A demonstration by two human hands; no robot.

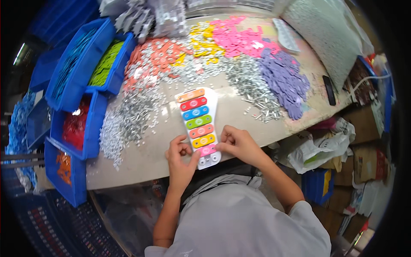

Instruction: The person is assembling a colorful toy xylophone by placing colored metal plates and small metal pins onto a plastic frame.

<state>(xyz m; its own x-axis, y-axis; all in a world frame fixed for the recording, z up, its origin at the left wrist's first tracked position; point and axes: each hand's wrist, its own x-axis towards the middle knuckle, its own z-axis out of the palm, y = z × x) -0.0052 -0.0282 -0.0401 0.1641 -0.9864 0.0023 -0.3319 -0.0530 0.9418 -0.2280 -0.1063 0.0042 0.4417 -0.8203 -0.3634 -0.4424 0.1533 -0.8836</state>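
Fingertips of both the left hand [180, 155] and right hand [238, 143] pinch the pink bar [208, 150], pressing it onto the white xylophone base [199, 125] at the table's [141, 167] near edge. Fitting appears nearly complete; one slot below remains, calling for another bar.

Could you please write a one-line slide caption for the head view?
Both hands, left hand and right hand, press a pink bar onto a toy xylophone.
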